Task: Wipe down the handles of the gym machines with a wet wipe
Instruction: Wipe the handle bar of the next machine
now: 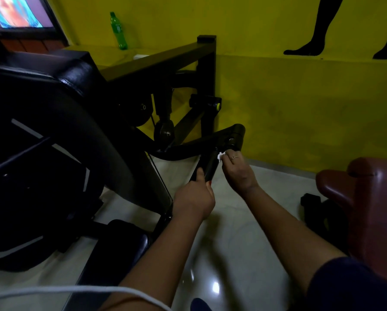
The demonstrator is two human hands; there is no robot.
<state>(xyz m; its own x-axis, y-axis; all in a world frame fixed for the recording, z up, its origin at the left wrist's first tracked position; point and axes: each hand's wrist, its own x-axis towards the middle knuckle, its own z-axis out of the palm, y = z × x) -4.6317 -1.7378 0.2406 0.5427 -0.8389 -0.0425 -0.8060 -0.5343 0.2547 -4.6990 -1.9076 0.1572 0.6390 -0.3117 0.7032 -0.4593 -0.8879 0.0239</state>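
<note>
Mid-wipe on one handle, and the rest of the gym looks like it's yet to do

Left hand is wrapped round the lower end of the black handle, steadying it. The right hand pinches a scrunched white wet wipe in its fingertips and presses it on the top of that handle, right by the pivot joint. It's too dark to tell which bits are wet, so I can't say how much of the grip is clean. My guess is this one's in progress, and the part under the left hand can't get wiped until that hand shifts. No other handle shows, just a black back pad on the left and a reddish-brown padded seat on the right, so other machines are probably left
</note>
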